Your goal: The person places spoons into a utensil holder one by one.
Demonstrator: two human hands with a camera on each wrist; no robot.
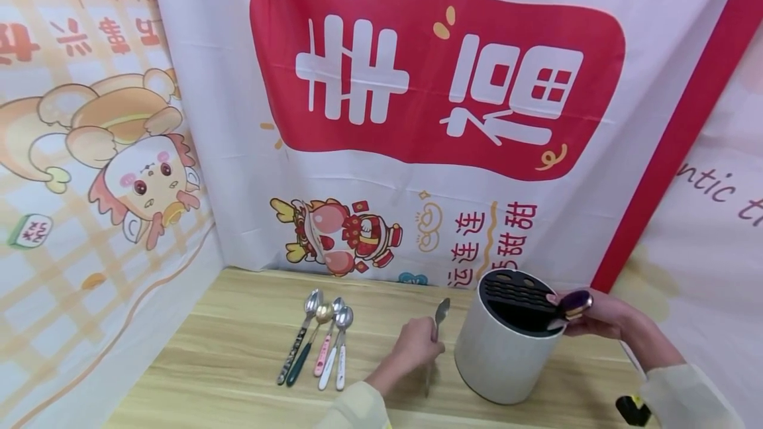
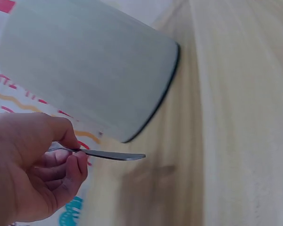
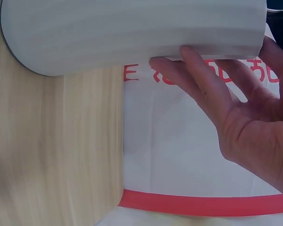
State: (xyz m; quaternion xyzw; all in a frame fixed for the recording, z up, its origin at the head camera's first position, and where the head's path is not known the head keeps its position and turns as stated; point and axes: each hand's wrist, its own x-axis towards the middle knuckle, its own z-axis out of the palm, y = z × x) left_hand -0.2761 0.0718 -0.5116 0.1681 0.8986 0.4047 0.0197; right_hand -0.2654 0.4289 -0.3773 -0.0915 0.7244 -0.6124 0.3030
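My left hand (image 1: 416, 343) pinches a metal spoon (image 1: 442, 310) between thumb and fingers, bowl pointing toward the back cloth. The spoon's flat handle (image 2: 115, 155) juts out past the fingers in the left wrist view, over the table. Just to the right stands a white round utensil holder (image 1: 499, 357) with a black slotted top. At its right rim my right hand (image 1: 598, 315) grips it, with several fingers (image 3: 203, 77) along the outer wall. A glossy purple handle (image 1: 577, 304) with gold bands sticks out of the opening, overlapping that hand in the head view.
Several spoons (image 1: 324, 339) with black, green, pink and white handles lie side by side on the wooden table (image 1: 220, 356), left of the left hand. Printed cloth (image 1: 238, 230) hangs behind the table. A small black object (image 1: 633, 409) is near the right sleeve.
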